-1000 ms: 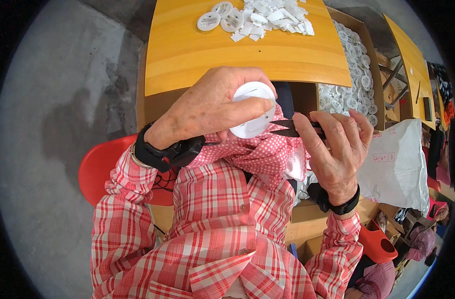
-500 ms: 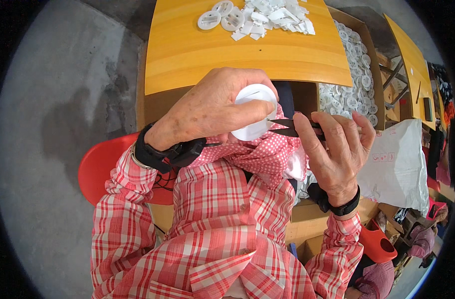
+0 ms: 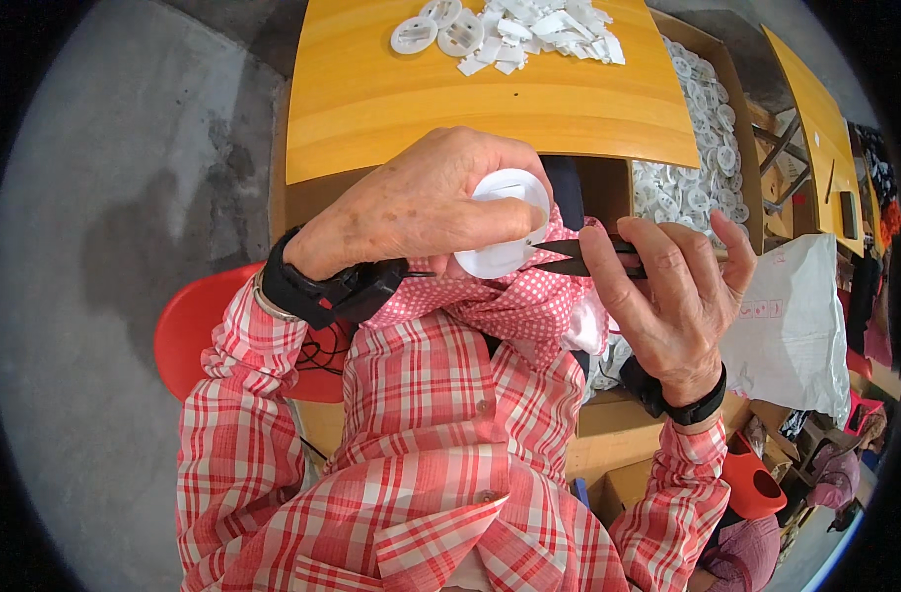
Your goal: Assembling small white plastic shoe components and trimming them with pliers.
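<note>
One white round disc (image 3: 504, 225) is gripped by the left hand (image 3: 421, 207), one pair of black scissors (image 3: 578, 259) by the right hand (image 3: 672, 296), beneath a yellow table (image 3: 401, 99) strewn with a pile of white pieces (image 3: 514, 25).

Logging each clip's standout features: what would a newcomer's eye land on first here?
At centre, the left hand holds a round white plastic piece while the right hand works dark snips against its edge. Beyond them, a heap of white pieces lies on the yellow table, and a cardboard box of white discs stands to the right.
</note>
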{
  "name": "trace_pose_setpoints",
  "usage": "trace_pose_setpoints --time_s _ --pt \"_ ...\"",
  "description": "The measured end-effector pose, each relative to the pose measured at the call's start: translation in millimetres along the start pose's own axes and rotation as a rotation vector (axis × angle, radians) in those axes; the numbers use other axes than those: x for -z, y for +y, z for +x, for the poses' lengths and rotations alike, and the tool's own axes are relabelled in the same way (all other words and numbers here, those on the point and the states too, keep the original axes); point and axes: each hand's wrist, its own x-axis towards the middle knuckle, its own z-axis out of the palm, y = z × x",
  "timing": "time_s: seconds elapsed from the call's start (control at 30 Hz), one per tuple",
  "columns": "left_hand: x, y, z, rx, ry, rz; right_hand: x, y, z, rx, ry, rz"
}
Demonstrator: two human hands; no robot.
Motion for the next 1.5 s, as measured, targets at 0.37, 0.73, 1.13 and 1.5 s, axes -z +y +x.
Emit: trace_pose_setpoints --time_s 0.37,0.73,1.13,1.5 --pt "-0.2 -2.1 1.7 -0.033 -0.036 0.065 2.0 -3.5 -1.8 0.019 -0.035 0.013" --pt "0.4 -9.3 5.5 -0.087 -0.051 0.092 0.8 -2.7 -1.2 0.036 -0.025 0.018" --pt "1.2 -10.0 7.5 -0.084 -0.069 0.127 -0.2 -3.4 -2.0 0.039 -0.016 0.029" --pt "0.7 0.5 6.7 0.004 -0.075 0.116 0.0 -1.0 -1.6 0.021 -0.023 0.032"
